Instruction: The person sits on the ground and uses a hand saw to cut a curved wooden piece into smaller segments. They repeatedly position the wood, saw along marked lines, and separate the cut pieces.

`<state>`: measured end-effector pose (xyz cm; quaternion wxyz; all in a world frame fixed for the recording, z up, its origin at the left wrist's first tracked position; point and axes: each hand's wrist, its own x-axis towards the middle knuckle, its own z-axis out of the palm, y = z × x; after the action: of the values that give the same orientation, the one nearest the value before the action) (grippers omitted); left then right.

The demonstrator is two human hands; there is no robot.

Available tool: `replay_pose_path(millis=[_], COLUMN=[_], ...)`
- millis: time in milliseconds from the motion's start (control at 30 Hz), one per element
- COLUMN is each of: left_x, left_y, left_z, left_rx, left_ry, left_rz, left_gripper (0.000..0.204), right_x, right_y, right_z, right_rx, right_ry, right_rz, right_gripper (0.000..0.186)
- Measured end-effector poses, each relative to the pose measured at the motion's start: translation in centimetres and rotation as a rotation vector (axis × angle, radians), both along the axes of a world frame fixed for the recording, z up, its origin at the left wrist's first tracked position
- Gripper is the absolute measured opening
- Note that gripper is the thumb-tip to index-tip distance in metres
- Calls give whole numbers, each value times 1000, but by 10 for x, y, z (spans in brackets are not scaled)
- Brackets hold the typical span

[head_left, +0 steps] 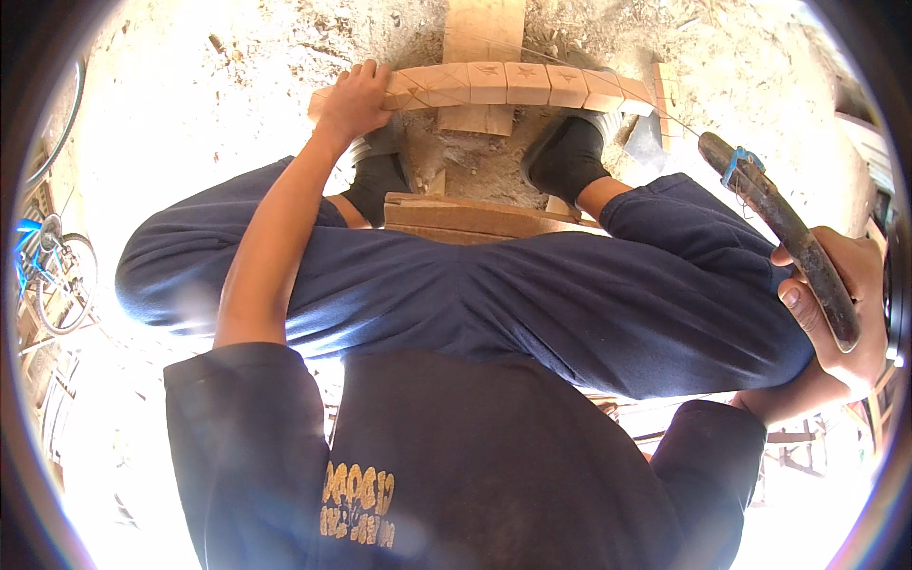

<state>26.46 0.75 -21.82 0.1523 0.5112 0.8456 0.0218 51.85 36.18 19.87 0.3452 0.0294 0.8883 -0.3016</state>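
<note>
A long, slightly curved wooden bar (527, 84) lies crosswise beyond my feet, its side scored into blocks with stars, crosses and other marks. Near its left end, my left hand (359, 103) is closed over it. Off to the right, my right hand (836, 294) grips a dark, curved bow-like tool (784, 223) with blue binding near its upper end. From that end a thin wire (676, 122) stretches up and leftward, passing across the bar's right part. Whether the wire touches the wood I cannot tell.
Beneath the bar a flat plank (484, 24) runs away from me. A low wooden piece (484, 218) lies between my legs. Beside my right foot (570, 157) is a grey flat piece (646, 142). Bicycles (62, 271) stand at far left, on dusty ground.
</note>
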Motion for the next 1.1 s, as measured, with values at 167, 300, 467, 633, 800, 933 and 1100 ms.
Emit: replay_pose_path(millis=[167,300,467,633,800,933,1100], left_x=[1,0,0,-1,-1,-2,-2], left_y=[-10,-6,-5,-4,-5,-4,-4], left_z=[3,0,0,0,0,0,-1], left_rx=[-22,9,-2,-5,-7,-32,-51], left_ry=[111,119,118,112,107,91,65], left_rz=[-43,-63,-70,-64,-67,-59,-48], left_gripper=[61,61,62,63,63,65,67], right_x=[-7,-4,-2,-3,1,-2,-4], right_y=[3,-3,-7,-4,-6,-10,-8], right_z=[-11,-10,-9,-10,-10,-9,-12], right_rx=[5,25,81,85,95,111,103], right_ry=[-35,-66,-57,-48,-13,-59,-35], right_rz=[-66,-178,-203,-194,-206,-257,-224], right_gripper=[33,32,35,37,36,36,36])
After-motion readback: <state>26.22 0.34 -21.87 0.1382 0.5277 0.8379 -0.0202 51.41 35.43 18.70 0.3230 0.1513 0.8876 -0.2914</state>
